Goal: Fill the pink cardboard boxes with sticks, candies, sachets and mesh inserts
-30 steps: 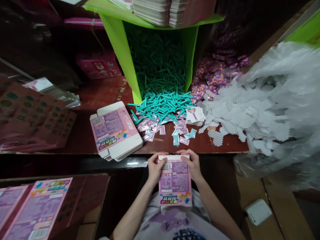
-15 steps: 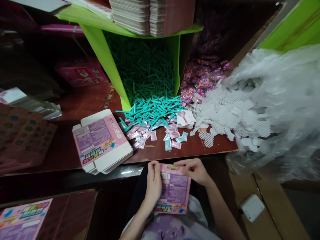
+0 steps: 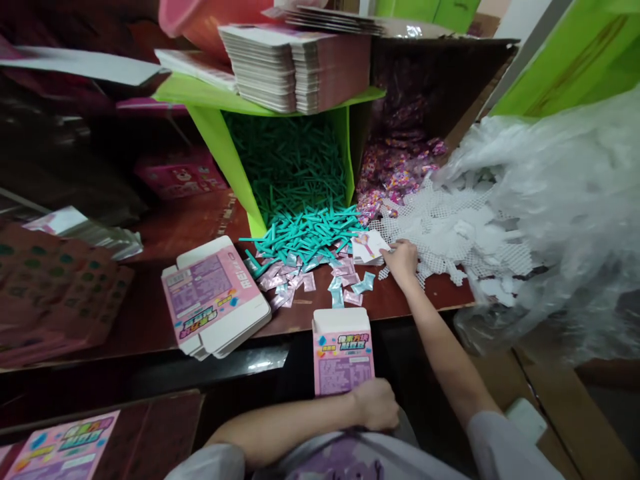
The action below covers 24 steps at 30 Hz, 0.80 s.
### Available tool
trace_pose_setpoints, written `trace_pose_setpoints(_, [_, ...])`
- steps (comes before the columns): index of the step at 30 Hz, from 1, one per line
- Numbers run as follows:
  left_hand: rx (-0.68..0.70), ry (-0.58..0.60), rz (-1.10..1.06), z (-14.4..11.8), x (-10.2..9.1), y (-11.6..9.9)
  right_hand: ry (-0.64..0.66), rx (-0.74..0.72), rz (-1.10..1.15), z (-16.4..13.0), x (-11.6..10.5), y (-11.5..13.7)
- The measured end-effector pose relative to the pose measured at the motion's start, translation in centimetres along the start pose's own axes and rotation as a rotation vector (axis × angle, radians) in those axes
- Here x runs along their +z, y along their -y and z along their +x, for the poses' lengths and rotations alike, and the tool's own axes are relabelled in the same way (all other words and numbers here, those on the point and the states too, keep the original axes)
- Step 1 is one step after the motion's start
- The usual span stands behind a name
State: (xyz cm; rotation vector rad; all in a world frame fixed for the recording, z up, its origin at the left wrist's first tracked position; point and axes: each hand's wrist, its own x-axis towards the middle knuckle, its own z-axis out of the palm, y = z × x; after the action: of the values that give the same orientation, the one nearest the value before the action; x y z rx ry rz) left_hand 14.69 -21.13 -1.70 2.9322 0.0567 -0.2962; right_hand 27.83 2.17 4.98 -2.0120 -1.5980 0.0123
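Note:
A pink and purple printed carton (image 3: 344, 360) stands in front of my body with its white flap (image 3: 341, 320) sticking up at the far end. My left hand (image 3: 376, 404) is closed round its near lower end, the fingertips hidden. My right hand (image 3: 401, 261) reaches out over the table, thumb and fingers pinching the right edge of the top card on a small stack of white cards (image 3: 367, 245) with a pink picture. Just left of these cards lie pink and blue sachets (image 3: 344, 268) and a heap of teal sticks (image 3: 310, 233).
White mesh sheets (image 3: 450, 233) and a big clear plastic bag (image 3: 565, 220) lie to the right. Flat cartons (image 3: 215, 293) are stacked on the left. A green bin (image 3: 220, 160) holds the sticks, with bundled cards (image 3: 295, 67) on top. Bagged coloured beads (image 3: 400, 167) lie behind.
My right hand has left the carton and moved forward to the card stack. The carton has been turned round, its flap now facing away, and my left hand has shifted to its near end.

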Motion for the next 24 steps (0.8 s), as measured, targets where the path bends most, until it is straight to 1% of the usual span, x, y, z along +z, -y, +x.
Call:
trace_pose_setpoints(1, [0.040,-0.018,-0.001,-0.1,1.1,-0.2,-0.028,0.013,0.048,0.2,-0.1,-0.2])
trace_pose_setpoints(2, [0.083,-0.071,-0.011,-0.3,1.6,-0.3,-0.050,0.030,0.103,0.4,-0.4,-0.3])
trace_pose_setpoints(3, [0.111,-0.177,-0.021,-0.7,1.6,-0.3,-0.071,0.044,0.170,0.5,-0.8,-0.3])
trace_pose_setpoints(4, [0.094,-0.355,-0.014,-1.3,1.3,-0.2,-0.102,0.050,0.254,0.6,-1.3,-0.1])
trace_pose_setpoints(5, [0.048,-0.561,-0.004,-2.2,0.8,0.1,-0.145,0.048,0.355,0.3,-1.9,0.2])
trace_pose_setpoints(6, [-0.030,-0.762,0.008,-3.4,0.2,0.4,-0.183,0.035,0.468,-0.2,-2.5,0.7])
trace_pose_setpoints(7, [-0.155,-0.940,0.024,-4.9,-0.4,0.9,-0.199,0.011,0.584,-1.0,-3.1,1.2])
trace_pose_setpoints(8, [-0.331,-1.097,0.060,-6.9,-0.8,1.4,-0.178,-0.021,0.687,-2.2,-3.6,1.7])
trace_pose_setpoints(9, [-0.542,-1.219,0.112,-9.2,-1.2,2.0,-0.095,-0.059,0.760,-3.6,-4.0,2.1])
trace_pose_setpoints(10, [-0.817,-1.320,0.194,-11.7,-1.4,2.5,0.019,-0.106,0.791,-5.1,-4.2,2.4])
trace_pose_setpoints(11, [-1.131,-1.393,0.319,-14.3,-1.4,3.0,0.128,-0.157,0.785,-6.7,-4.2,2.5])
trace_pose_setpoints(12, [-1.424,-1.368,0.403,-16.8,-1.4,3.4,0.209,-0.192,0.761,-8.1,-4.0,2.4])
trace_pose_setpoints(13, [-1.643,-1.247,0.403,-19.2,-1.2,3.7,0.254,-0.210,0.733,-9.3,-3.7,2.3])
trace_pose_setpoints(14, [-1.770,-1.073,0.351,-21.2,-1.1,4.0,0.276,-0.214,0.708,-10.3,-3.2,2.0])
trace_pose_setpoints(15, [-1.827,-0.885,0.269,-22.9,-1.0,4.1,0.287,-0.209,0.691,-11.0,-2.7,1.7])
trace_pose_setpoints(16, [-1.828,-0.724,0.191,-24.2,-0.8,4.2,0.301,-0.208,0.679,-11.5,-2.2,1.5])
trace_pose_setpoints(17, [-1.807,-0.609,0.141,-25.2,-0.7,4.3,0.323,-0.217,0.670,-11.8,-1.8,1.4])
trace_pose_setpoints(18, [-1.783,-0.542,0.123,-26.0,-0.6,4.4,0.353,-0.237,0.660,-11.9,-1.5,1.4])
trace_pose_setpoints(20, [-1.734,-0.499,0.138,-27.2,-0.5,4.5,0.402,-0.319,0.638,-12.0,-1.1,1.6])
trace_pose_setpoints(22, [-1.648,-0.477,0.128,-28.5,-0.4,4.7,0.402,-0.400,0.622,-12.0,-1.0,2.1])
trace_pose_setpoints(24, [-1.554,-0.457,0.100,-30.3,-0.1,4.9,0.399,-0.428,0.622,-12.1,-1.2,2.4])
